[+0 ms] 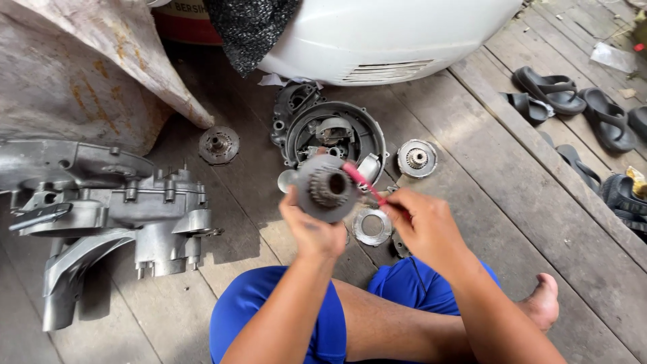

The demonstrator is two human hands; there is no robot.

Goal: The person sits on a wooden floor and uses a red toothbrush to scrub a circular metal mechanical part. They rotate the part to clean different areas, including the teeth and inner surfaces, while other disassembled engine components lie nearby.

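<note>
Head view: weathered wooden planks (472, 168) carry an engine casing (108, 209) and a round housing (335, 138). Left hand (311, 229), fingers curled, grips a grey toothed gear hub (328, 189) above the lap; right hand (421, 222) pinches a red-handled tool (362, 182) touching it.

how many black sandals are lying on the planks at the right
4 at least: two side by side, one right of them, one nearer; another dark one is cut off at the edge.

Grey engine casing (114, 209), black sandals (549, 91)
</note>
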